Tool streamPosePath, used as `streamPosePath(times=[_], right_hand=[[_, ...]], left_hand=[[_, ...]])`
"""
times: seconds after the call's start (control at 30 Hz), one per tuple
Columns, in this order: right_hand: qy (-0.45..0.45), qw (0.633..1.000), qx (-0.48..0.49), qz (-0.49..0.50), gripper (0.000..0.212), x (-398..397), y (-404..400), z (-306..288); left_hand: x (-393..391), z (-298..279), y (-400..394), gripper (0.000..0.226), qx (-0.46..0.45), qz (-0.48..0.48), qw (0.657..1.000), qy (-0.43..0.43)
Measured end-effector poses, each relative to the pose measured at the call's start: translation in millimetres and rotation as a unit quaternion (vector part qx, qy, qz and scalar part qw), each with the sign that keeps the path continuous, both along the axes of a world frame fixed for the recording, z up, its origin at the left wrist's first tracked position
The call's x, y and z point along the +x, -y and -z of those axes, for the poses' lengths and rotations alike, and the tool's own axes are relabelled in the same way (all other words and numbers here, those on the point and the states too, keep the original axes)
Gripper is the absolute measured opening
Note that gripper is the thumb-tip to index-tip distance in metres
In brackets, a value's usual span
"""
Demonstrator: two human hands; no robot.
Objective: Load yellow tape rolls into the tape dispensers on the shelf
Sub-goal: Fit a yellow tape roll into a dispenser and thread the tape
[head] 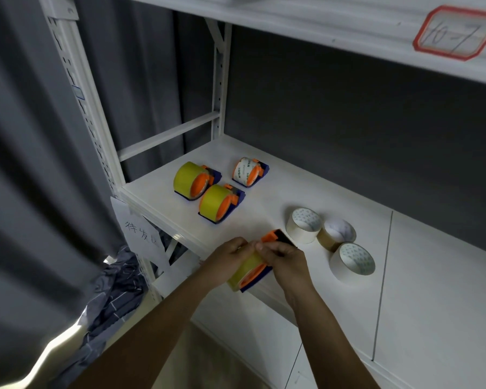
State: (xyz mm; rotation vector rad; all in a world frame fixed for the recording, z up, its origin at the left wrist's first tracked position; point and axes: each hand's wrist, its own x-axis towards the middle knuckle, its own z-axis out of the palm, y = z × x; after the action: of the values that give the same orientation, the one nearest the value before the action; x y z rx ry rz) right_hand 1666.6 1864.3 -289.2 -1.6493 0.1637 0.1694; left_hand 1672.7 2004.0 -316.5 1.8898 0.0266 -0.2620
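At the shelf's front edge, an orange and blue tape dispenser (pixel 275 238) carries a yellow tape roll (pixel 246 269). My left hand (pixel 227 261) grips the roll from the left. My right hand (pixel 285 262) pinches something at the top of the roll, beside the dispenser's toothed end. Further back on the white shelf (pixel 306 192) stand two dispensers with yellow rolls (pixel 190 179) (pixel 216 202). A third dispenser (pixel 250 172) holds only a white printed core.
Three loose rolls or cores (pixel 303 224) (pixel 339 231) (pixel 353 262) lie on the shelf right of my hands. A paper tag (pixel 141 233) hangs off the left front corner. A grey curtain (pixel 26 164) hangs left, with dark cloth (pixel 115 299) below. An upper shelf bears a red-bordered label (pixel 455 32).
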Motion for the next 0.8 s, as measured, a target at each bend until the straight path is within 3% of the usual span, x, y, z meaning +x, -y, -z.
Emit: streamPosePath(times=[0.17,0.3,0.47,0.8], right_hand=[[0.032,0.999,-0.014,0.018,0.017,3,-4,6],[0.077,0.991,-0.107,0.025,0.024,8,-2,8],[0.109,0.977,-0.177,0.047,0.027,22,4,2],[0.093,0.984,-0.134,0.076,0.022,38,16,-2]], left_hand=[[0,4,-5,0.037,0.039,-0.008,0.998,0.043],[-2,10,-13,0.037,0.104,-0.046,0.989,0.096],[2,4,-27,0.039,0.088,-0.045,0.987,0.124],[4,-5,-37,0.039,0.065,-0.022,0.99,0.126]])
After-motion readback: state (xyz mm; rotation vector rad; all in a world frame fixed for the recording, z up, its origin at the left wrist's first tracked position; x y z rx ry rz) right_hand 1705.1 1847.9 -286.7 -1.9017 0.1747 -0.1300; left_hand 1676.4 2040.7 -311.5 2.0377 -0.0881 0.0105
